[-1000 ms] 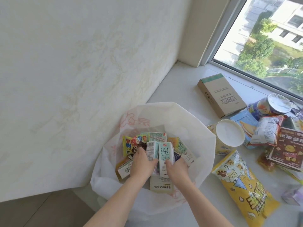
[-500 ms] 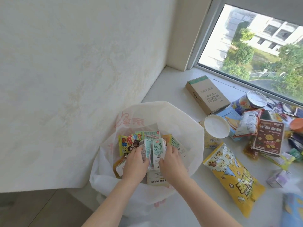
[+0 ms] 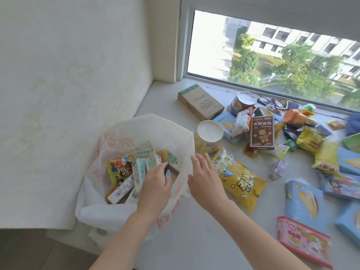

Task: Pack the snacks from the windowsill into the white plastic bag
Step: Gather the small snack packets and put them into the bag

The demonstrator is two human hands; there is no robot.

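A: The white plastic bag (image 3: pixel 140 131) sits at 8 o'clock on the windowsill (image 3: pixel 194 230), already stuffed with cartons. Left hand (image 3: pixel 155 184) is flat inside, pressing, gripping nothing I can see.

B: Right hand (image 3: pixel 204 176) is open and empty at the rim. I'd grab the yellow popcorn bag (image 3: pixel 239 176) at 3 o'clock, slide it in flat. Plain wall left, window at 1.
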